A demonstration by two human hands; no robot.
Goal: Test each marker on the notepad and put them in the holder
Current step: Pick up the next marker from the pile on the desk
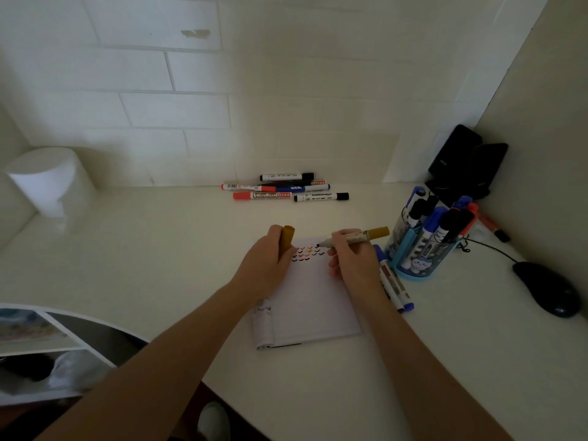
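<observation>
1. Head view: right hand [353, 261] grips the ochre marker [361, 236], tip over the notepad [313, 302] under both hands. Can't tell if it's touching.
2. Left hand [265, 267] wraps the cap [287, 237], mostly hidden.
3. Holder [413, 275] sits just right of the right hand, pretty dim.

Dim in here, everything underexposed with a greenish-grey cast. The wall [178, 109] upper left is brightest; the right corner lies in shadow, the mouse [545, 289] nearly a black blob. The notepad [311, 300] looks grey. Tile lines bow from the wide lens; the lower edge is dark and soft.
</observation>
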